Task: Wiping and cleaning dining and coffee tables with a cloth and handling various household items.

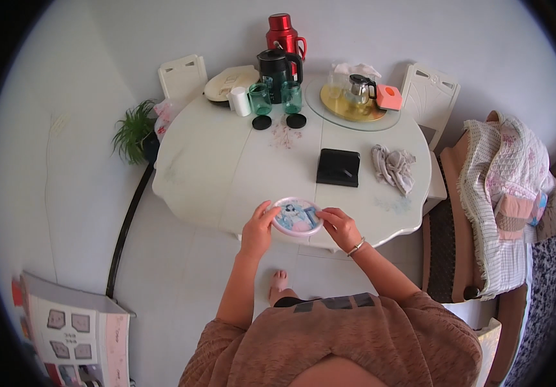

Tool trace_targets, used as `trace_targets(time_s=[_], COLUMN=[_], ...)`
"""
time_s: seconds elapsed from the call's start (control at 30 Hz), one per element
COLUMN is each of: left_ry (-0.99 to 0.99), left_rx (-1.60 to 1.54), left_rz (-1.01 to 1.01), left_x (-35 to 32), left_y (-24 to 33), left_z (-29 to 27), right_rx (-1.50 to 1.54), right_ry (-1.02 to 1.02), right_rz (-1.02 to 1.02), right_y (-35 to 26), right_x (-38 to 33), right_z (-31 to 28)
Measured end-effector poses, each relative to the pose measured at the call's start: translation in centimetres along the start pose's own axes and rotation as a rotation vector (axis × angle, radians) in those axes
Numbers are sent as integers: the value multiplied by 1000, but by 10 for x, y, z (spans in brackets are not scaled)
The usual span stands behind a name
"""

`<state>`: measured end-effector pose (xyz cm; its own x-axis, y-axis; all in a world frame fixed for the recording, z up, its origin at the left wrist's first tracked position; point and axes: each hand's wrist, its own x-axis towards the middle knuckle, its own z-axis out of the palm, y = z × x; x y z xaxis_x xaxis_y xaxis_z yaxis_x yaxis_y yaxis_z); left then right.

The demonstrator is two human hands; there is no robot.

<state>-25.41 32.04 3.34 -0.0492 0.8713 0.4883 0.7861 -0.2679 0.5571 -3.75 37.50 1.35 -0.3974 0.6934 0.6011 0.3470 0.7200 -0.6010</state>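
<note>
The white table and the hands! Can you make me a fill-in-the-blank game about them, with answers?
1. The left hand and right hand hold a round, pink-rimmed object; a thin, shiny bangle circles the ____ wrist.
2. Behind the tall black jug stands a shiny flask coloured ____.
3. The crumpled greyish cloth lies beside a flat rectangular object coloured ____.
4. The flat, round black discs near the green-tinted transparent jars number ____.

Missing words: right; red; black; two.

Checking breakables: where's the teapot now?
In the head view, the teapot stands back right on the table, on the gold tray, left of the pink box.
</note>
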Motion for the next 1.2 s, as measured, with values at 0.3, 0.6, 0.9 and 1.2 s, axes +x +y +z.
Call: trace_targets(time_s=[0.3,0.6,0.9,1.2], left_ry=[-82,-272,-432,-406], left_rx=[-88,-101,-135,-149], left_rz=[147,261,245,426], left_x=[106,128,146,152], left_y=[-133,-214,-226,-120], left_z=[34,67,92,76], right_rx=[-168,-316,-503,-342], right_ry=[39,-71,-157,-137], right_rz=[75,270,235,915], right_y=[78,109,137,17], right_x=[78,81,81,8], right_z=[96,149,152,74])
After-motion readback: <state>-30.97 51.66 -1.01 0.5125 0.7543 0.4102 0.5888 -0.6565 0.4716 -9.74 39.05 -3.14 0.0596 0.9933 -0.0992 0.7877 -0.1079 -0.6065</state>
